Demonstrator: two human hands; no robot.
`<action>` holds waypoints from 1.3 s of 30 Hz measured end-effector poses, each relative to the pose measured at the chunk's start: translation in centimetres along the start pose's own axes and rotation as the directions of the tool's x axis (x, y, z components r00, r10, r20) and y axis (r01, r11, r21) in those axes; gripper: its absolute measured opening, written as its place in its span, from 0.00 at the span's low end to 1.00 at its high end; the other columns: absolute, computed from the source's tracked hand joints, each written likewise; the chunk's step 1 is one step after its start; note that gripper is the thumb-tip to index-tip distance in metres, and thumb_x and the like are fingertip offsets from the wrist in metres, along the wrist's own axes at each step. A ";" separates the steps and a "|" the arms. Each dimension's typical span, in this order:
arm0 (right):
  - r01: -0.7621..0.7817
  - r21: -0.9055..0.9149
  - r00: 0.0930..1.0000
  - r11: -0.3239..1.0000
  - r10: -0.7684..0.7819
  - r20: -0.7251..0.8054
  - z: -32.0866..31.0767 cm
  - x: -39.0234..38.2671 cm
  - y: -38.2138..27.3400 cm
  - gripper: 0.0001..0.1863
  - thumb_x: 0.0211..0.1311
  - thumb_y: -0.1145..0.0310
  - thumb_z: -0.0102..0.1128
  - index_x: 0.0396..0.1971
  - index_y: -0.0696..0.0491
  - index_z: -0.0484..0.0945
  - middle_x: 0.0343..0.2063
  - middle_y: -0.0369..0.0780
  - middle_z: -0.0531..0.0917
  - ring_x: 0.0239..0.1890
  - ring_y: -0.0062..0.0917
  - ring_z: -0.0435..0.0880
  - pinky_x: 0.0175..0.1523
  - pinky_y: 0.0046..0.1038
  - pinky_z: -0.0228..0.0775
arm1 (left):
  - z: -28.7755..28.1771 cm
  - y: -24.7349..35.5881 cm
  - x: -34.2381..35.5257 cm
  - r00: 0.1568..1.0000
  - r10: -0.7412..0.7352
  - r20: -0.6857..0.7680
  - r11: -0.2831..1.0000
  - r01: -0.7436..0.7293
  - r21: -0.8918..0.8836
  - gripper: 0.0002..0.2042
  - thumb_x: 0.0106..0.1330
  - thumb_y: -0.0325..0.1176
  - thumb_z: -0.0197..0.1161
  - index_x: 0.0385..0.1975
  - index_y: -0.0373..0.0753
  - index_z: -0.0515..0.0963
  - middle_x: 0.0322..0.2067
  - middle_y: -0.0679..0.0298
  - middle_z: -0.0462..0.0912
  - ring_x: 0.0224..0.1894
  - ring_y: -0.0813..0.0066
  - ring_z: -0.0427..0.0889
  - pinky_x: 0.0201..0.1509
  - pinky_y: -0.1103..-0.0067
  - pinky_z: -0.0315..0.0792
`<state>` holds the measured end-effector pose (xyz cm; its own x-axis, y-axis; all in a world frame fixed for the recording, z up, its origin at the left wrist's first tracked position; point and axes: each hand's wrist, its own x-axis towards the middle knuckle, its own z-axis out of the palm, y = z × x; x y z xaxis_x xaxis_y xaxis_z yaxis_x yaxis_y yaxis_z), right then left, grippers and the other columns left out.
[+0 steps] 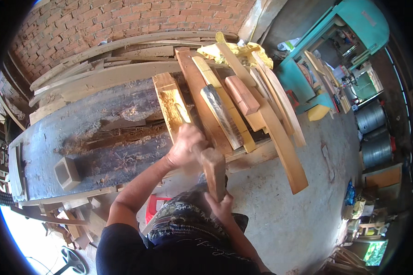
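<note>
My left hand (186, 144) is closed round a chisel, its fingers slightly smeared by motion. The tip of the chisel lies against a light wooden block (170, 98) with a hollowed, yellowish recess in its upper face. Lower down, my right hand (221, 206) grips a wooden mallet (214, 172). The mallet's head is close to the top of the chisel; whether they touch I cannot tell. Next to the block, a long reddish-brown board (197, 91) runs across the bench, with a dark-sided wood piece (221, 114) lying over it.
The worn dark bench top (46, 142) bears a hollow square block (66, 173). Boards and a reddish block (242, 95) lie to the right, one long plank (284, 160) overhanging the edge. A teal bandsaw (362, 27) stands far right. A red stool (152, 208) is below the bench.
</note>
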<state>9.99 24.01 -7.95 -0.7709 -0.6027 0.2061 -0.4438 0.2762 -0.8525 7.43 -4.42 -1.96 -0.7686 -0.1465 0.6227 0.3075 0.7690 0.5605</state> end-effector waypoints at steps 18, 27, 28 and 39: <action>0.194 -0.283 0.980 0.939 -0.195 0.022 -2.4 -1.8 -1.5 0.14 0.51 0.69 0.71 0.34 0.59 0.78 0.27 0.40 0.81 0.30 0.26 0.81 0.37 0.30 0.73 | 1.0 -1.2 -0.6 0.999 0.031 -0.022 0.999 -0.030 0.018 0.12 0.50 0.31 0.72 0.33 0.44 0.76 0.31 0.62 0.73 0.38 0.58 0.69 0.45 0.67 0.61; -0.170 0.088 0.979 0.981 0.178 -0.094 0.1 1.0 -1.8 0.13 0.51 0.69 0.72 0.30 0.60 0.77 0.25 0.42 0.83 0.27 0.28 0.83 0.35 0.31 0.74 | 1.3 -2.1 0.2 0.998 -0.051 -0.039 0.998 0.050 -0.028 0.12 0.48 0.33 0.71 0.30 0.43 0.75 0.30 0.61 0.72 0.38 0.57 0.69 0.45 0.68 0.61; -0.175 0.141 0.975 0.974 0.192 -0.116 -0.1 0.8 -2.8 0.14 0.50 0.69 0.72 0.30 0.60 0.77 0.24 0.41 0.83 0.25 0.29 0.82 0.35 0.32 0.73 | 1.2 -2.1 0.1 0.997 -0.069 -0.031 0.997 0.068 -0.022 0.13 0.46 0.34 0.70 0.31 0.43 0.75 0.30 0.61 0.72 0.39 0.56 0.69 0.46 0.68 0.61; -0.422 0.224 0.900 0.878 0.436 -0.016 -0.6 -0.5 -1.5 0.19 0.49 0.66 0.74 0.36 0.64 0.78 0.27 0.42 0.84 0.30 0.25 0.82 0.37 0.31 0.74 | 1.3 -1.7 0.2 1.000 0.017 -0.004 0.997 -0.017 0.082 0.18 0.42 0.34 0.71 0.34 0.42 0.74 0.33 0.59 0.70 0.41 0.55 0.67 0.47 0.63 0.61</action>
<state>10.80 24.37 -6.51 -0.8947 -0.4094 -0.1787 0.0378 0.3292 -0.9435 6.02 -4.96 -3.55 -0.7610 -0.1355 0.6345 0.2738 0.8196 0.5033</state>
